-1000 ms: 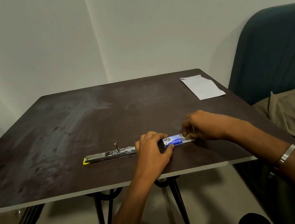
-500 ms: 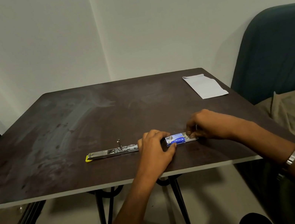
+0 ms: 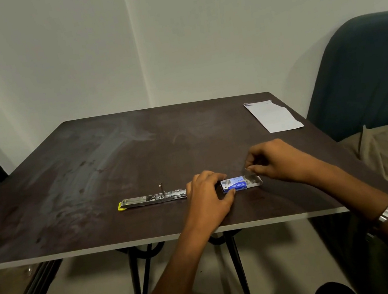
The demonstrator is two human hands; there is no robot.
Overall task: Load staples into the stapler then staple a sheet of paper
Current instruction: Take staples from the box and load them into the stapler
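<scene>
Here we are working near the front edge of the table, where the stapler is lying opened out flat. Our left hand is curling its fingers around the stapler's blue end. Our right hand is hovering just beside it with fingertips pinched together; whether they are holding staples, we cannot tell. The sheet of paper is lying at the far right corner.

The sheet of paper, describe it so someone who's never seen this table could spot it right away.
Start at the dark table and go to its far right corner, beside the teal chair. The sheet of paper lies flat there, away from both hands and from the stapler near the front edge. It is the only white, flat thing on the table.
</scene>
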